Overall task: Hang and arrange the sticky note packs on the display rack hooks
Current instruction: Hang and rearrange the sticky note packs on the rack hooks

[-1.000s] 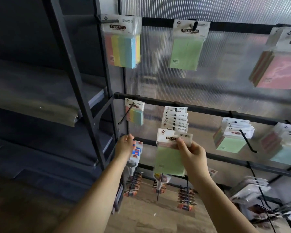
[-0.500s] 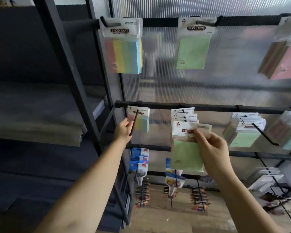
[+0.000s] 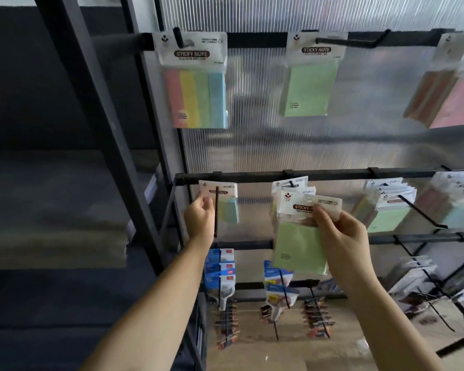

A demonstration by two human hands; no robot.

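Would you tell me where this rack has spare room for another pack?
Free: the top rail between the striped pack and the single green pack; the middle-left hook, carrying one small pack. Crowded: the hook stack behind the held green pack.

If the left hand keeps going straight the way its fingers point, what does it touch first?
Most likely the small multicolour pack on the middle rail's left hook: the left hand points up at its header card, fingertips at or on it. Depth is unclear.
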